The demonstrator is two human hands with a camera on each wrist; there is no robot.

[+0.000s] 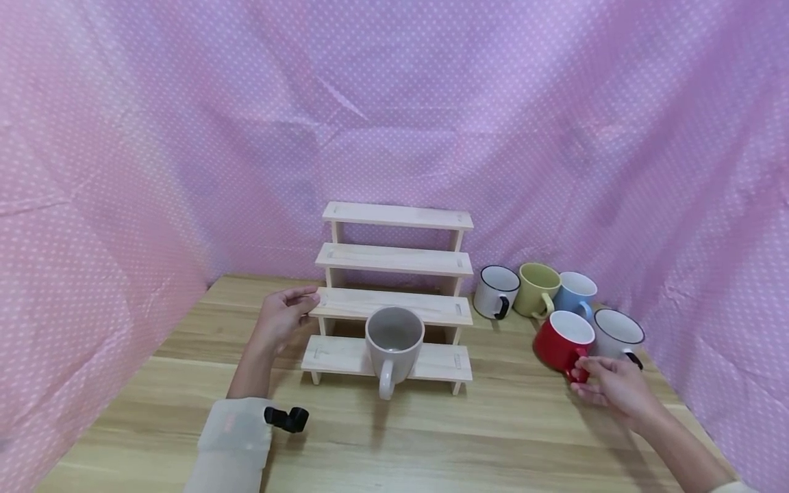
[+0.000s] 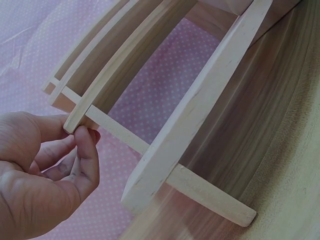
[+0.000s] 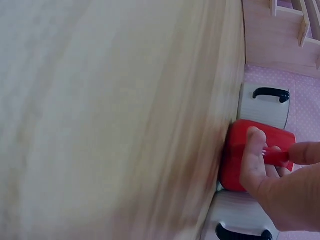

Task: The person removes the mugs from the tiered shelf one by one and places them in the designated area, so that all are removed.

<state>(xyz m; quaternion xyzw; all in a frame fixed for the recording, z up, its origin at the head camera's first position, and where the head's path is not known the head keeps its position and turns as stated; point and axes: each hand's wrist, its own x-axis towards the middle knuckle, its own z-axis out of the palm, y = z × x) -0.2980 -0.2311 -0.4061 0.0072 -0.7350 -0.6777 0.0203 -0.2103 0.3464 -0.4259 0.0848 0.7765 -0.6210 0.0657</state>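
A wooden stepped rack [image 1: 394, 260] with several shelves stands on the table. My left hand [image 1: 285, 316] pinches the left end of its second shelf from the bottom, thumb and fingertips at the board's edge in the left wrist view [image 2: 55, 170]. On the lowest shelf sits a grey-beige mug [image 1: 394, 342], its handle toward me. At the right, my right hand [image 1: 616, 389] grips the handle of a red mug [image 1: 557, 346] with a white inside. In the right wrist view the fingers curl round the red handle [image 3: 275, 157].
Close around the red mug stand a white mug with a black handle [image 1: 493, 294], a yellow-green mug [image 1: 537, 291], a light blue mug [image 1: 576, 291] and another white mug with a dark rim [image 1: 619, 332]. Pink dotted cloth [image 1: 394, 103] hangs behind the wooden table [image 1: 382, 452].
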